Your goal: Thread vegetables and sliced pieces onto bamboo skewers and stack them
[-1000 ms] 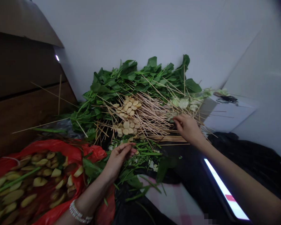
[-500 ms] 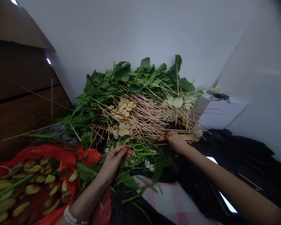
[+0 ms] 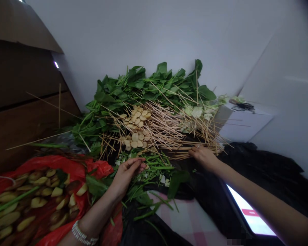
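My left hand (image 3: 129, 171) hovers over a heap of chopped green stems (image 3: 156, 167), thumb and fingers pinched together. Something small and pale shows by its fingertips, too unclear to name. To the right, my right hand (image 3: 204, 157) has its fingers closed at the near ends of bamboo skewers (image 3: 182, 155) lying on black plastic. How many it grips is hidden. Beyond both hands lie skewers threaded with potato slices (image 3: 137, 118), their bare sticks pointing right. Behind these, leafy greens (image 3: 113, 92) on skewers lean against the wall, with pale cabbage pieces (image 3: 197, 112) at their right.
A red plastic bag (image 3: 74, 167) of cut potatoes (image 3: 38, 201) sits at lower left. A lit screen (image 3: 254, 212) lies under my right forearm. A white box (image 3: 246, 124) with a dark cord on top stands at right, near black plastic bags (image 3: 267, 160). Loose skewers stick out at left.
My right hand has slid a little to the right along the skewers. The lit screen shows more from under my forearm. My left hand stays in its pinch at about the same spot.
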Available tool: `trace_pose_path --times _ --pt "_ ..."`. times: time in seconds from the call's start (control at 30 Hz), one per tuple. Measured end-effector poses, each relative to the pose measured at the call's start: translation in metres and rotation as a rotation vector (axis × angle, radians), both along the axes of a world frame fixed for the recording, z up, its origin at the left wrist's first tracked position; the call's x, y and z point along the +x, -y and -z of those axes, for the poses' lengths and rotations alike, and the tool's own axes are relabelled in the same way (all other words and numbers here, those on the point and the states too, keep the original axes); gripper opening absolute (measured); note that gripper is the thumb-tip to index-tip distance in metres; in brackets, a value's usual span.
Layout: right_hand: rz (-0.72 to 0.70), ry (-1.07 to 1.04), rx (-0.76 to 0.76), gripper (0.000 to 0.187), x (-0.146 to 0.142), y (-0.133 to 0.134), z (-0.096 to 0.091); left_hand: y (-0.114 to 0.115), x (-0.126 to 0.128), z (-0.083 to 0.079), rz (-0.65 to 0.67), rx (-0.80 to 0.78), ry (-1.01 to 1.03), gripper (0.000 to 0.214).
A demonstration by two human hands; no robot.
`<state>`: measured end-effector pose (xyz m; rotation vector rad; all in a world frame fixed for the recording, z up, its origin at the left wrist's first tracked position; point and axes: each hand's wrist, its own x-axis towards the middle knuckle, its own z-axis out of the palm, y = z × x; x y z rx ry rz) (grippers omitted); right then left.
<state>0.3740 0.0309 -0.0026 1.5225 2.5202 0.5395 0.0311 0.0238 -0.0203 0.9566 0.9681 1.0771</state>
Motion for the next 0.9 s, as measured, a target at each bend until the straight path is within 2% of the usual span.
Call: trace_pose_path --times 0.3,0.4,0.47,0.57,0.67,0.8,0.83,0.9 --pt "-0.065 -0.03 0.069 0.018 -0.023 0.005 -0.013 0.0 0.001 -0.001 -0.003 0.011 0.003 0.036" --pt "-0.109 -0.05 0.109 0.027 -0.044 0.015 -0.021 0.002 0.001 -0.006 -0.015 0.021 0.004 0.033" --pt "-0.107 -0.094 0.155 0.034 -0.066 0.027 -0.024 0.007 0.001 -0.012 -0.031 0.088 -0.011 0.034" --pt "0.04 -0.258 0.228 0.043 -0.109 0.047 -0.021 0.021 0.001 -0.029 -0.022 0.317 -0.076 0.044" --pt "-0.011 -0.328 0.092 0.053 -0.149 0.063 -0.004 0.042 0.006 -0.056 0.046 0.446 -0.144 0.047" --pt "-0.152 -0.298 -0.057 0.044 -0.179 0.073 0.029 0.069 0.011 -0.095 0.276 0.374 -0.174 0.044" --pt "-0.165 -0.289 -0.08 0.043 -0.182 0.074 0.036 0.074 0.008 -0.102 0.304 0.334 -0.176 0.041" --pt "-0.162 -0.294 -0.104 0.047 -0.181 0.073 0.046 0.08 -0.007 -0.11 0.259 0.277 -0.222 0.034"
